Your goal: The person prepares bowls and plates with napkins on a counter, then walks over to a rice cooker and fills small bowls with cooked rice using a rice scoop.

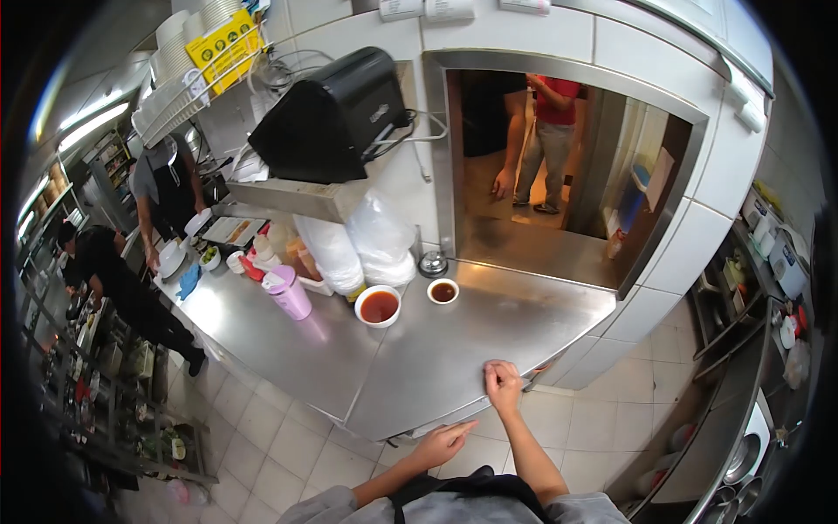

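My right hand (pixel 503 382) rests by the front edge of the steel counter (pixel 419 367), its fingers curled in and nothing showing in them. Lower and to the left, my left hand (pixel 443 444) hangs in front of the counter with its fingers stretched out, holding nothing. Farther in on the counter stand a white bowl of reddish-brown liquid (pixel 379 306) and a smaller white cup of dark liquid (pixel 443 292). A metal call bell (pixel 433 264) sits behind the small cup. Left of the bowl is a lilac tumbler (pixel 288 293) with a lid.
Wrapped plastic bags (pixel 381 236) stand below a shelf carrying a black machine (pixel 332 118). Beyond a pass-through window (pixel 559 249) two people are partly visible. Two co-workers (pixel 122 271) stand at the far left. A sink counter (pixel 733 437) runs along the right.
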`<action>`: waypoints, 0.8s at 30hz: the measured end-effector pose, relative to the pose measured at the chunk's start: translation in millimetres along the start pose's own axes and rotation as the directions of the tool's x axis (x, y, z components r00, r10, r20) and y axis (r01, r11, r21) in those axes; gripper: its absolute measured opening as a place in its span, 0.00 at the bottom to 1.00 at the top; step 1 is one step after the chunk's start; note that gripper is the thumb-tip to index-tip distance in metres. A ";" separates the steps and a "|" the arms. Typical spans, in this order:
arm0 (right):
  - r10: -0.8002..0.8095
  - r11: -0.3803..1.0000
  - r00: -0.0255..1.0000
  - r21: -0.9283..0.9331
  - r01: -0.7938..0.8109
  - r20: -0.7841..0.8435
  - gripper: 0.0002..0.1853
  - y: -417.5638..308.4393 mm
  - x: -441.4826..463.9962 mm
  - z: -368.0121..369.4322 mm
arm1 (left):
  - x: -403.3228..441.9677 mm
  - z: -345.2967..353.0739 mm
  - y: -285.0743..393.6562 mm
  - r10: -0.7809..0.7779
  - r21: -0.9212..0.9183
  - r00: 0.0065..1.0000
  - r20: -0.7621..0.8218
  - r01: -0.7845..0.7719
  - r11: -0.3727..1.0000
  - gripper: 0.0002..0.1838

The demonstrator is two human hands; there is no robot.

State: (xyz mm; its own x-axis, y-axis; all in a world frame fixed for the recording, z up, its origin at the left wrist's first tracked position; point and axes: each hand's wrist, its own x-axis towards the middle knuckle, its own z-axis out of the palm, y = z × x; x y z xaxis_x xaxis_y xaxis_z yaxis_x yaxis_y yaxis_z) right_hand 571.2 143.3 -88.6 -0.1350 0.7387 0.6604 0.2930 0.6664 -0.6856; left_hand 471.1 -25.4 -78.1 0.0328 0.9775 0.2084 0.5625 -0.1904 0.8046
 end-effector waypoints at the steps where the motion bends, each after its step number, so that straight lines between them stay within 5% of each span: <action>1: 0.039 0.999 0.999 -0.027 -0.038 0.033 0.05 -3.2 -0.5 -0.2 | -7.5 -4.9 -1.6 0.012 -0.013 1.000 -0.013 -0.012 1.000 0.17; 7: 0.219 0.973 0.976 0.077 -0.218 -0.002 0.05 -12.3 -4.2 3.1 | -35.5 -33.8 -11.0 -0.035 -0.105 0.984 0.174 0.054 0.993 0.08; 10: 0.520 0.814 0.845 0.372 -0.446 -0.124 0.06 -26.5 -20.2 -13.0 | -31.5 -30.2 -14.3 0.014 -0.134 0.953 0.303 0.028 0.991 0.06; 13: 0.383 0.924 0.905 0.061 -0.379 -0.186 0.07 -7.9 -59.9 -50.6 | -15.4 -19.6 -11.3 0.017 -0.121 0.907 0.420 0.038 0.992 0.07; 16: 0.640 0.768 0.756 0.139 -0.625 -0.137 0.08 21.4 -97.5 -98.8 | 21.1 18.1 0.5 -0.002 -0.130 0.906 0.423 0.063 0.990 0.07; 19: 0.735 0.672 0.661 0.029 -0.740 -0.155 0.11 57.9 -121.4 -153.1 | 62.4 84.3 17.9 0.038 -0.136 0.902 0.430 0.023 0.990 0.06; 22: 0.676 0.648 0.730 -0.390 -0.654 -0.102 0.17 115.6 -150.1 -208.7 | 113.8 164.9 39.8 0.188 -0.213 0.845 0.500 -0.091 0.973 0.04; 24: 0.837 0.503 0.546 -0.426 -0.752 0.026 0.21 138.6 -148.9 -242.3 | 144.3 207.9 63.0 0.213 -0.183 0.823 0.526 -0.136 0.974 0.07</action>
State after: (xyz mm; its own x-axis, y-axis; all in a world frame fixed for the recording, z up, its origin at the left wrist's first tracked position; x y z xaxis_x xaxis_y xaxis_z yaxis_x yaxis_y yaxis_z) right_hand 861.3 101.2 -207.6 0.1473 0.9640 -0.2213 0.6520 -0.2629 -0.7112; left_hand 683.0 122.6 -113.0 0.5819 0.8117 0.0505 0.3925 -0.3347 0.8567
